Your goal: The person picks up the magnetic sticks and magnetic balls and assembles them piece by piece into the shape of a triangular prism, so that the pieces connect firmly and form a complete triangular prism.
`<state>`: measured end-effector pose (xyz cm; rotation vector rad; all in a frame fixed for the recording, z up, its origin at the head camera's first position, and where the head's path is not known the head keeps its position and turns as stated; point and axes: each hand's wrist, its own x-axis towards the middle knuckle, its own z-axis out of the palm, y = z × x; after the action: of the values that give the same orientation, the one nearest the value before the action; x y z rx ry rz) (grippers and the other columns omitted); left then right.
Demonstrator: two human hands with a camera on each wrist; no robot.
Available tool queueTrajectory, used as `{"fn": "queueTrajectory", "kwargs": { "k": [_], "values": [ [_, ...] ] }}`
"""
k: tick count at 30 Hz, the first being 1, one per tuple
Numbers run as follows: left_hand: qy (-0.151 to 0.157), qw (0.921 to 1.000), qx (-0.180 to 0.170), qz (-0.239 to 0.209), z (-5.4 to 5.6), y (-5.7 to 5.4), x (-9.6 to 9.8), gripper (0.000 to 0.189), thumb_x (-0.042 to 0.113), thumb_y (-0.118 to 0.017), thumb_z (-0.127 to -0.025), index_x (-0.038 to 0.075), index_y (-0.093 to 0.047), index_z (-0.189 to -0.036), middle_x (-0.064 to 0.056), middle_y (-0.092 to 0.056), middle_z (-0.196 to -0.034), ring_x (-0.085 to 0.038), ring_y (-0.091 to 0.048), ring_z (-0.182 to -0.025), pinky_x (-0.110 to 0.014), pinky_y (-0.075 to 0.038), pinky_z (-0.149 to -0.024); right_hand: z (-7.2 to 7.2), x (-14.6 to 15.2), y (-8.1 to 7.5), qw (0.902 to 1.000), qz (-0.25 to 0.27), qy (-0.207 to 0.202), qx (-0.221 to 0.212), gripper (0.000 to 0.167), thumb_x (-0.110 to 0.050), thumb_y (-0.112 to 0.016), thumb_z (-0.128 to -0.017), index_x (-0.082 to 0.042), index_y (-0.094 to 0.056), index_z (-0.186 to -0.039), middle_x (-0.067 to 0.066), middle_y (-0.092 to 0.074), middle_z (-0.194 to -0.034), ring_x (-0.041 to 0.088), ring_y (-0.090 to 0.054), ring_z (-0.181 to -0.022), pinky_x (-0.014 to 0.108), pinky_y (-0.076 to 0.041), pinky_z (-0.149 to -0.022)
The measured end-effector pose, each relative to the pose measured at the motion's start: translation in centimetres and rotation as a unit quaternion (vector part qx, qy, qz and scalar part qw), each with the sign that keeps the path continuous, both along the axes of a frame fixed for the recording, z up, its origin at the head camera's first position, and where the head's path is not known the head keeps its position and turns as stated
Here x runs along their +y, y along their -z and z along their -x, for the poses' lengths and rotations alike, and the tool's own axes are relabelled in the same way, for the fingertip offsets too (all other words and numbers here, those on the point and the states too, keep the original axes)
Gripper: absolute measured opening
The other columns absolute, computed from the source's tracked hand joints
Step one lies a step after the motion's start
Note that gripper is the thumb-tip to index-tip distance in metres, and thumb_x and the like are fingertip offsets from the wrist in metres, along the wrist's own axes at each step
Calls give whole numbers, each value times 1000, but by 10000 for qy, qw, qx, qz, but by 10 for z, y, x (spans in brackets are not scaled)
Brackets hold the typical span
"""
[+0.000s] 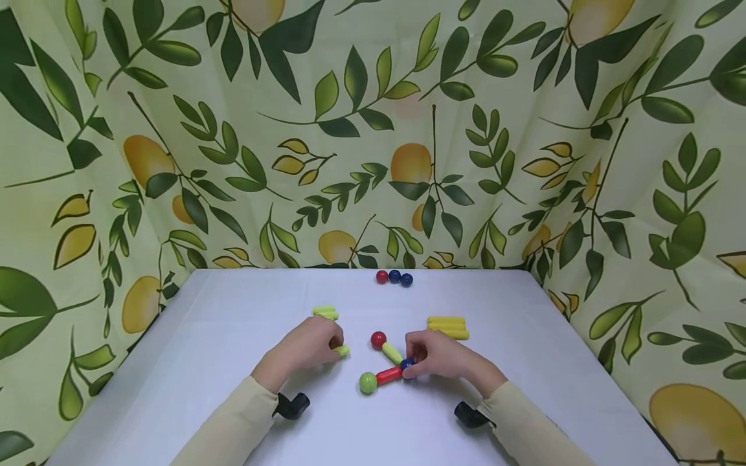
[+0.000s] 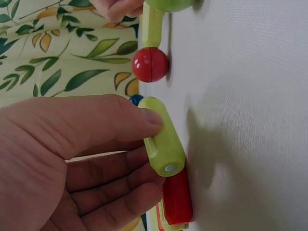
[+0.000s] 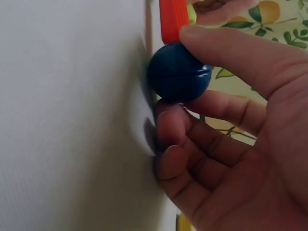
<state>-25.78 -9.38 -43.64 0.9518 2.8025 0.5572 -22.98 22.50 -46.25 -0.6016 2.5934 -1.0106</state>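
My left fingers pinch a green stick; at its three o'clock my right fingers clamp a blue ball, perhaps steadying the red stick, their join half-hidden.

- Held green rod: mostly covered by the left grip in the head view.
- Blue ball: partly covered by the right grip in the same view.
- Green ball: cut off by the left wrist view's top edge.
- Red rod, same view: one end hidden behind the held green rod.
- Beige sleeves: cut off by the head view's lower edge.
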Motion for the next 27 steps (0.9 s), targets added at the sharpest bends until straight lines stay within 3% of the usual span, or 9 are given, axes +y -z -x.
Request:
{"fn": "queueTrajectory", "kwargs": {
  "k": [13, 14, 15, 17, 21, 22, 27],
  "values": [
    [64, 9993, -129, -338, -2, 3, 4, 7, 10, -85, -91, 14, -80, -91, 10, -62, -72, -10, -56, -68, -31, -50, -69, -14, -10, -10, 9971, -511, -452, -344, 31, -33, -94, -87, -20, -66, -88, -5, -64, -81, 15, -59, -76, 30, -47, -68],
    [49, 9992, -158, -354, -3, 4, 4, 7, 10, -86, -91, 14, -80, -91, 10, -62, -72, -10, -56, -68, -31, -50, -69, -13, -11, -9, 9968, -494, -526, -351, 31, -35, -94, -87, -20, -67, -87, -4, -64, -80, 16, -58, -76, 31, -47, -69],
    [41, 9991, -184, -369, -3, 4, 3, 7, 10, -86, -91, 14, -80, -91, 10, -62, -73, -10, -56, -68, -31, -50, -69, -7, -6, 3, 9960, -510, -704, -200, 33, -39, -93, -87, -20, -66, -88, -5, -63, -81, 15, -57, -77, 31, -46, -69],
    [64, 9991, -177, -393, -3, 5, 3, 7, 10, -86, -91, 13, -80, -91, 10, -62, -73, -11, -56, -69, -31, -50, -69, -6, -6, 4, 9955, -470, -789, -224, 33, -41, -93, -88, -21, -67, -87, -5, -63, -81, 16, -57, -77, 32, -45, -69],
    [58, 9990, -174, -408, -3, 4, 4, 8, 10, -86, -91, 14, -80, -92, 10, -62, -75, -11, -56, -71, -30, -51, -70, -7, -7, 4, 9950, -542, -814, -179, 33, -42, -92, -88, -22, -66, -85, -7, -61, -79, 12, -56, -76, 30, -43, -68],
    [65, 9990, -162, -420, -3, 4, 4, 7, 10, -86, -91, 14, -80, -92, 10, -62, -75, -11, -56, -71, -30, -51, -70, -14, -12, -8, 9956, -547, -681, -334, 31, -39, -93, -88, -22, -66, -84, -7, -62, -77, 12, -57, -74, 30, -44, -67],
    [74, 9988, -160, -462, -3, 4, 7, 5, 11, -85, -92, 14, -81, -92, 11, -62, -75, -10, -56, -70, -29, -51, -70, -15, -12, -10, 9952, -623, -664, -357, 30, -39, -92, -89, -23, -68, -83, -8, -63, -75, 10, -56, -72, 27, -43, -65]
  ]
}}
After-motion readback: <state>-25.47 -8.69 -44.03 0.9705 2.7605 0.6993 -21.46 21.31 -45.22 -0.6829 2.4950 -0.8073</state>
